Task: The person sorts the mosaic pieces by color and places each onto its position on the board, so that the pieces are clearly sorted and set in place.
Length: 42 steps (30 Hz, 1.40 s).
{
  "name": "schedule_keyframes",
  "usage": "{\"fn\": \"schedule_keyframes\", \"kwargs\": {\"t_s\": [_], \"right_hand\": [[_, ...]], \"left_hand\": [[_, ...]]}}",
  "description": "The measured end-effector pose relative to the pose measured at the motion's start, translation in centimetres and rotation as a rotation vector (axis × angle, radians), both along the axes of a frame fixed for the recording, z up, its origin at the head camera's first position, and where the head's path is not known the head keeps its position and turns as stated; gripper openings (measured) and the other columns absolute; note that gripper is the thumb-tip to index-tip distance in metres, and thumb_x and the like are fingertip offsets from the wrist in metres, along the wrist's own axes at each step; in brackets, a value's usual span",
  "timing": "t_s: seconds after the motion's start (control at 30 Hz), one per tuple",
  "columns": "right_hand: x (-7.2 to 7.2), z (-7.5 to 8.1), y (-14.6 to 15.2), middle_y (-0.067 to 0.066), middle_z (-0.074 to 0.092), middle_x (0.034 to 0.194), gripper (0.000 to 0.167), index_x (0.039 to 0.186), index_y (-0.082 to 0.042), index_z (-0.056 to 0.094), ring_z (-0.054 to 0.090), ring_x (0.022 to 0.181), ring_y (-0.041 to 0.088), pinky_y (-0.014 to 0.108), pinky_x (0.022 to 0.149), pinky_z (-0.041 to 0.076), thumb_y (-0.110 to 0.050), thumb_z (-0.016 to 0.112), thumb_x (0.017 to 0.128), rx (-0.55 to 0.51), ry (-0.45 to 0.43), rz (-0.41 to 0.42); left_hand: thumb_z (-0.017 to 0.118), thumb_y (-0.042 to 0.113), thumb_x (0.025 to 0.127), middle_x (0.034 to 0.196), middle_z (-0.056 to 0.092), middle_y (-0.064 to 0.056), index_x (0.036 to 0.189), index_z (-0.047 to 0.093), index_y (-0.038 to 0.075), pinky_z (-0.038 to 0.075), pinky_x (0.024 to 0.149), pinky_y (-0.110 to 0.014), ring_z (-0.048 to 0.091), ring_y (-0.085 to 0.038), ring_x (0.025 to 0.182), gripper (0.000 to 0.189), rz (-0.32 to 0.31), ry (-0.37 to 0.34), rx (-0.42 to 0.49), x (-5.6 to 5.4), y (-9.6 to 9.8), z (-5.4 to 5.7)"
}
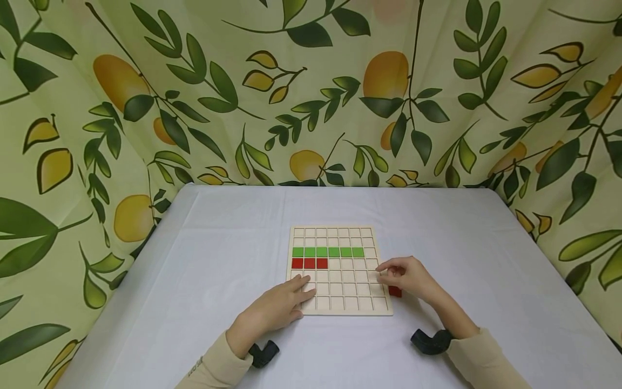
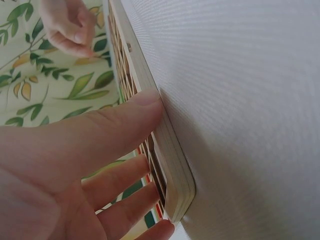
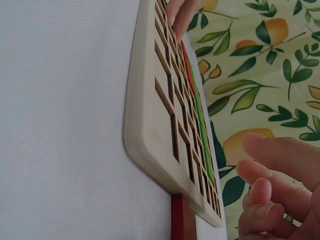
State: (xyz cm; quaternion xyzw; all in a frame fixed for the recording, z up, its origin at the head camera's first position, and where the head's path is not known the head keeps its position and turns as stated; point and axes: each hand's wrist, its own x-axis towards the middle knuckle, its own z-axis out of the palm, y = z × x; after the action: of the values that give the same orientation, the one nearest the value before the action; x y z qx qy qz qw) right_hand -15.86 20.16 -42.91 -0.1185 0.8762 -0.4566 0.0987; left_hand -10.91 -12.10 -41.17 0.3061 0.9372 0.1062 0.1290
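A wooden grid board (image 1: 348, 289) lies flat on the table. One of its rows holds several green tiles (image 1: 322, 252). In the row nearer me are three red tiles (image 1: 309, 263), starting at the left edge. My left hand (image 1: 274, 306) rests on the board's front left corner, fingers spread over the squares. Its thumb (image 2: 125, 112) touches the board's side edge in the left wrist view. Just above the right edge hovers my right hand (image 1: 412, 276), fingers loosely bent, with nothing visible between them. A red piece (image 1: 396, 292) sits beside the board, partly hidden beneath that hand.
A white cloth covers the table (image 1: 233, 232). Behind it and along both sides hangs a curtain (image 1: 311, 108) printed with leaves and fruit. Each wrist wears a black device, one by the left sleeve (image 1: 221, 362) and one by the right sleeve (image 1: 486, 359).
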Motion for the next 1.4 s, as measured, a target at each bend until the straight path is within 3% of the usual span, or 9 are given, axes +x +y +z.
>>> {"fn": "schedule_keyframes", "kwargs": {"t_s": [0.4,0.77,1.4], "right_hand": [[0.2,-0.9,1.7,-0.002,0.053,0.069,0.024,0.096,0.002,0.073,0.045,0.058,-0.002,0.014,0.052,0.041,-0.012,0.079,0.077,0.043,0.032,0.030],[0.0,-1.1,3.2,-0.004,0.051,0.066,0.027,0.098,0.006,0.071,0.044,0.058,-0.004,0.013,0.052,0.040,-0.010,0.078,0.078,0.041,0.030,0.129],[-0.2,-1.5,4.2,-0.007,0.049,0.063,0.031,0.097,0.006,0.071,0.040,0.055,-0.002,0.014,0.048,0.032,-0.011,0.082,0.073,0.071,0.009,0.148]], "left_hand": [[0.067,0.018,0.090,0.152,0.043,-0.012,0.138,0.054,0.014,0.043,0.112,-0.045,0.041,-0.031,0.142,0.050,-0.004,0.002,0.013,0.0,0.0,-0.1],[0.066,0.020,0.090,0.153,0.043,-0.011,0.138,0.054,0.015,0.043,0.113,-0.044,0.041,-0.030,0.142,0.050,-0.002,0.010,-0.005,-0.1,0.0,-0.4],[0.066,0.018,0.090,0.152,0.043,-0.012,0.138,0.054,0.015,0.042,0.113,-0.044,0.041,-0.031,0.142,0.050,-0.007,0.004,0.000,0.0,0.0,0.0]]}}
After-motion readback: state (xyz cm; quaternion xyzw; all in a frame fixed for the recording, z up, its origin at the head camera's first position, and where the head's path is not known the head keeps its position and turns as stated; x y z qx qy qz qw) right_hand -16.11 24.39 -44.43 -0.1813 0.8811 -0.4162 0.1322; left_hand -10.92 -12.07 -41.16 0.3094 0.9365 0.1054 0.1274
